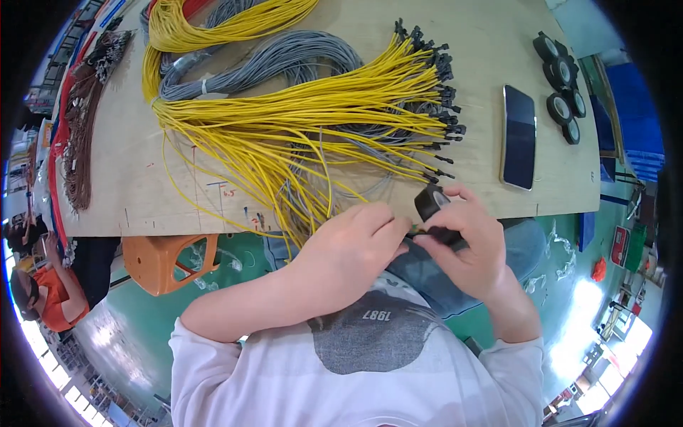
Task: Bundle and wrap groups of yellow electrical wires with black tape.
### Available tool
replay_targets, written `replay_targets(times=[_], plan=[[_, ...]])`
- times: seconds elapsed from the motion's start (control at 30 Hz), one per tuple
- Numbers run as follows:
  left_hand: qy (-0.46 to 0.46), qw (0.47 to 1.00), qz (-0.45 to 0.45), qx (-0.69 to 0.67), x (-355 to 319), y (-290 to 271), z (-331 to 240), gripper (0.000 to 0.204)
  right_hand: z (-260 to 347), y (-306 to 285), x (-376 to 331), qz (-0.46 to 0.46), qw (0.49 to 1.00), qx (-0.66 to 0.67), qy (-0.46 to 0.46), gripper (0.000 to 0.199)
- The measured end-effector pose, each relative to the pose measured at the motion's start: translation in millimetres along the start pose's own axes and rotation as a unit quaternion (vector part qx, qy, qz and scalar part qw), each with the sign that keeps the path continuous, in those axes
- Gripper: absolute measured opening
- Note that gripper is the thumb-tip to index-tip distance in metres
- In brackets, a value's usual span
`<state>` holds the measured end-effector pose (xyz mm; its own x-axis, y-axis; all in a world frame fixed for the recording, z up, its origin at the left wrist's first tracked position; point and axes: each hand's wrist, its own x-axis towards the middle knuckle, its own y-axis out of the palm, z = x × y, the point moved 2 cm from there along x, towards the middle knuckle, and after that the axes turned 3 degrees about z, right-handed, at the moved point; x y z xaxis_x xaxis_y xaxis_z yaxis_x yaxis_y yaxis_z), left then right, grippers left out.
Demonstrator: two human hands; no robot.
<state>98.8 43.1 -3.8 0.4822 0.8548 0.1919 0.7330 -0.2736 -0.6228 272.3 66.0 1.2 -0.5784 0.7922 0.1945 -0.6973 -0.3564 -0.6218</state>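
My right hand (469,238) is closed on a roll of black tape (429,202) just off the table's front edge. Close beside it, my left hand (359,238) pinches the end of a cable; the fingers hide most of that end, and a dark tip shows between the two hands. A big bundle of yellow cables (284,107) fans out across the table, with black connectors (445,114) at its right ends. Some yellow strands run down from the bundle to my left hand. Grey cables (313,53) lie looped behind and under the yellow ones.
A phone (519,137) lies on the table (491,43) at the right, near several black tape rolls (560,71). Brown cables (84,135) lie at the left edge. An orange stool (153,263) stands below the table. Another person (53,292) is at the far left.
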Motion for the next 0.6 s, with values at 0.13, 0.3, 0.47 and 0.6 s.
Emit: replay_targets(times=[0.13,0.3,0.47,0.6], plan=[[-0.008,1.000,-0.022,-0.011,3,-2,3,0.013,8,3,8,-0.058,0.992,0.110,0.009,0.025],[-0.242,0.910,-0.089,-0.326,-8,-20,12,0.004,3,33,24,-0.091,0.933,0.341,0.066,0.036],[-0.283,0.832,-0.158,-0.451,-23,-45,12,0.009,18,49,57,-0.005,0.924,0.371,0.095,0.026],[-0.188,0.932,-0.264,-0.163,-48,-49,22,0.010,25,56,76,0.046,0.937,0.334,0.095,0.022]])
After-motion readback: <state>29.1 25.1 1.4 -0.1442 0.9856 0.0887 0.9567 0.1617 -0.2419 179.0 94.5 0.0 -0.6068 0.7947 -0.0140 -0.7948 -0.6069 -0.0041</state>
